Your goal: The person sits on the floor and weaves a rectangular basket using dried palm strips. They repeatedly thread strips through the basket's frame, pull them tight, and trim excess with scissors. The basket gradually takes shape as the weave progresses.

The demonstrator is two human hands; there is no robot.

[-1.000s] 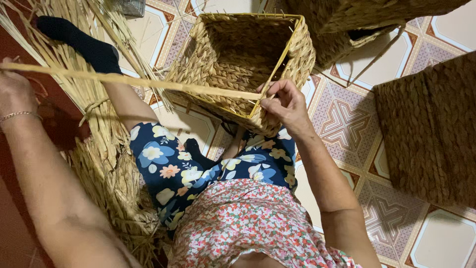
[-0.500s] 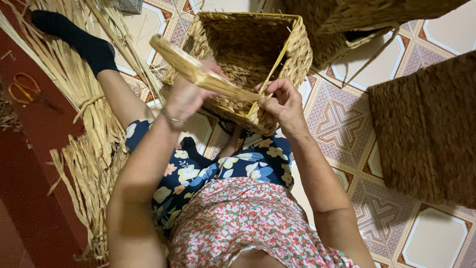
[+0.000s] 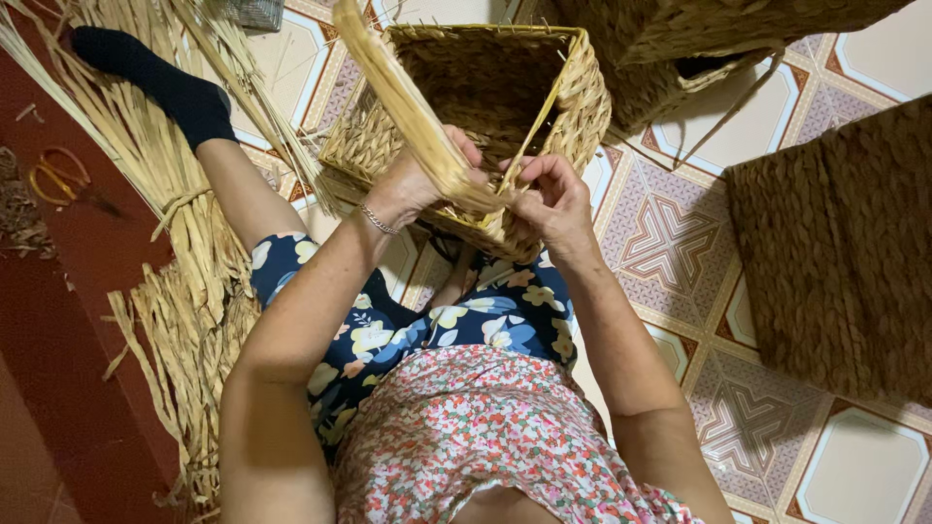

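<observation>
Square basket of woven straw-coloured fibre, centre top of frame, tipped on its side with the open mouth toward the camera, near rim resting at the person's knees. Rim only partly bound.

Left hand, centre of frame: fingers closed around a long flat strand of pale dried fibre, which runs from the rim up to the top edge of the frame. Thin bracelet on the wrist.

Right hand, just right of it: fingertips pinched together on the rim where the strand enters the weave.

Handling, judged: the basket looks light but fairly stiff, walls holding shape unaided; best gripped at the thick rim or a corner. The strand looks soft along its length, flat, likely to crease or fray if bent sharply; hold close to the working point, keep tension even.

Around: loose bundle of dried straw stalks on the floor at left; orange-handled scissors far left; darker woven baskets at right and top right; patterned floor tiles.
</observation>
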